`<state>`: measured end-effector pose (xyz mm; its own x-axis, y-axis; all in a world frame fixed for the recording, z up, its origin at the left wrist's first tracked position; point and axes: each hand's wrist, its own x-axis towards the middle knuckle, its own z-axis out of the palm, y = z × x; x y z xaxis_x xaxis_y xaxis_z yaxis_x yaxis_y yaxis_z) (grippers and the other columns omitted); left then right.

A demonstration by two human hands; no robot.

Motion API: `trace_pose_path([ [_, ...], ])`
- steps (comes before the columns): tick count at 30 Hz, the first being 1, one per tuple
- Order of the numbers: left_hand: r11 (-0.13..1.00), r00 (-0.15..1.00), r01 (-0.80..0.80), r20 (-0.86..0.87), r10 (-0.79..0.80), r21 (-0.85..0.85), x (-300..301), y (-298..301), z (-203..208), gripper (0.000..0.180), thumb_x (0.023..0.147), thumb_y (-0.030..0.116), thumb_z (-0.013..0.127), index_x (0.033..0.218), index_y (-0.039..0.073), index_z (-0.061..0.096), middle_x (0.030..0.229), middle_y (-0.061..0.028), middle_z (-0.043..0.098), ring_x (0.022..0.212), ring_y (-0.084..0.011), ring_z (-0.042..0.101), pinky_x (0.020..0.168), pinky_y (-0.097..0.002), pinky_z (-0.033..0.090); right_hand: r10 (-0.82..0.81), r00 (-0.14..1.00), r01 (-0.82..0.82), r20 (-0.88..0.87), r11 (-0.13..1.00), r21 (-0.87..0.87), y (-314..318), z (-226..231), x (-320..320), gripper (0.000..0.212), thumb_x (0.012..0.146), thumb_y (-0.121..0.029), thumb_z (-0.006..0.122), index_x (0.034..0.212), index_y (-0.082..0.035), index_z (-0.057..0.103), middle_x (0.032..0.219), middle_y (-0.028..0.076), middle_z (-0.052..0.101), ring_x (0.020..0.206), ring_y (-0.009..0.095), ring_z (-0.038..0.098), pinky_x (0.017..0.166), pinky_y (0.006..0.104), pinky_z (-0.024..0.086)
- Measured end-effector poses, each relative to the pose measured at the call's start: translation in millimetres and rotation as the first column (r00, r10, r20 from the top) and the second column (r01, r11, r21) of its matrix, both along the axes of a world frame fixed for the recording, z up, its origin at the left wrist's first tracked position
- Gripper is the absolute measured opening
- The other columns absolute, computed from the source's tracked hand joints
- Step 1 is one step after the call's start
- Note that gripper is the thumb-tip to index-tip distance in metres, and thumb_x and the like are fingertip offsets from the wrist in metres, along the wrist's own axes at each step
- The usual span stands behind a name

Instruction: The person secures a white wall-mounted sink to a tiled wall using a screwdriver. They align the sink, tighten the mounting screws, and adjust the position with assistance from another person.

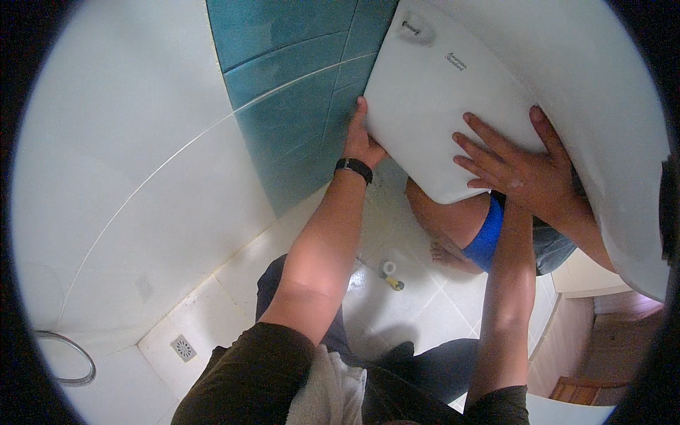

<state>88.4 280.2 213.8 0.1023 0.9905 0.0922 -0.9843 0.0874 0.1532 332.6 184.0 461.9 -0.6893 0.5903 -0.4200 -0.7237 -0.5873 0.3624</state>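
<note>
A large white ceramic fixture (425,106), glossy and flat-faced with rounded corners and a small slot, stands tilted beside the tiled wall. My left hand (364,138), with a black watch on its wrist, grips its left edge; the thumb points up and the fingers go partly behind. My right forearm (508,312) reaches up to the fixture's lower right, where my right hand is hidden behind another person's hand (520,166). That hand lies spread on the fixture's face, its arm coming from the right.
The other person's bent knee (450,216) and blue garment (486,230) are below the fixture. A small white ring (388,268) and a yellow object (394,282) lie on the tiled floor. A drain grate (183,348) is at left, near a curved metal hose (88,365). Wooden furniture (588,389) shows lower right.
</note>
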Motion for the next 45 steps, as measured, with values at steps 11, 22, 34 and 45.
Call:
trace_pose_path([
  [11,0.998,1.000,0.012,0.013,-0.011,-0.062,2.3,-5.9,6.1,0.091,0.094,0.070,0.070,0.160,0.013,0.045,0.164,-0.0129,0.047,0.150,-0.0377,0.044,0.121,-0.0656,0.036,0.169,0.968,-0.210,0.184,0.948,0.238,-20.0,9.3,-11.6,0.108,0.100,-0.080,0.044,0.171,-0.003,0.017,0.174,0.028,0.016,0.164,0.041,0.005,0.132,0.0586,0.007],
  [22,0.998,0.999,0.028,0.025,-0.026,-0.048,3.8,0.6,1.8,0.093,0.092,0.070,0.072,0.160,0.013,0.044,0.163,-0.0138,0.047,0.149,-0.0378,0.045,0.120,-0.0644,0.038,0.121,0.927,-0.240,0.355,0.918,0.316,-15.5,6.1,-15.9,0.109,0.098,-0.082,0.044,0.172,-0.007,0.018,0.174,0.027,0.012,0.164,0.041,-0.002,0.131,0.0612,-0.001],
  [34,0.991,0.999,0.032,0.041,-0.027,-0.128,0.9,-5.6,11.6,0.085,0.097,0.066,0.068,0.160,0.013,0.046,0.163,-0.0131,0.048,0.150,-0.0375,0.044,0.124,-0.0616,0.035,0.118,0.850,-0.366,0.514,0.834,0.414,-13.5,3.1,-16.4,0.110,0.097,-0.081,0.045,0.173,-0.007,0.014,0.175,0.029,0.008,0.163,0.045,-0.003,0.129,0.0648,-0.003],
  [45,0.993,0.999,0.016,0.037,-0.012,-0.115,3.1,-2.3,2.0,0.089,0.096,0.067,0.070,0.160,0.011,0.045,0.164,-0.0138,0.048,0.150,-0.0369,0.045,0.123,-0.0594,0.036,0.124,0.942,-0.228,0.312,0.918,0.324,-17.4,3.7,-21.8,0.113,0.095,-0.082,0.049,0.173,-0.007,0.016,0.175,0.028,0.005,0.163,0.045,-0.005,0.128,0.0640,-0.006],
])
